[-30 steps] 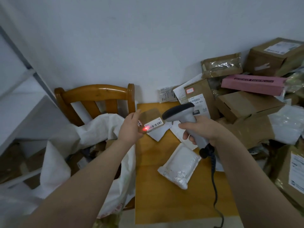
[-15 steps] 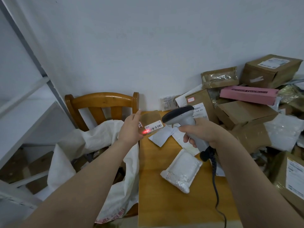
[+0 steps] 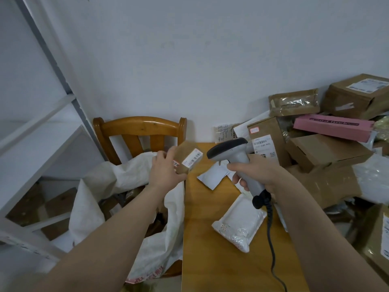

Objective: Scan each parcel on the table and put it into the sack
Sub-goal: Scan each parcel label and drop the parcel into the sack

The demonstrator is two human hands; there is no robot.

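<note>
My left hand [image 3: 166, 171] grips a small brown parcel [image 3: 186, 158] with a white barcode label, held above the table's left edge beside the sack. My right hand [image 3: 255, 171] holds a grey handheld scanner [image 3: 233, 152] by its handle, its dark head facing the parcel; no red light shows on the label. The white woven sack [image 3: 130, 182] hangs open over a wooden chair [image 3: 140, 131] left of the table, with parcels inside. On the wooden table [image 3: 210, 260] lie a white padded parcel [image 3: 241, 224] and a flat white envelope [image 3: 211, 175].
Many brown cartons [image 3: 328, 152], a pink box [image 3: 332, 127] and plastic-wrapped packets are piled against the wall at the right. The scanner's coiled black cable [image 3: 271, 234] runs down over the table. White shelving [image 3: 31, 144] with boxes stands at the left.
The scanner's red light on the label has gone out. My left hand has carried the parcel slightly left toward the sack. The view has tilted upward.
</note>
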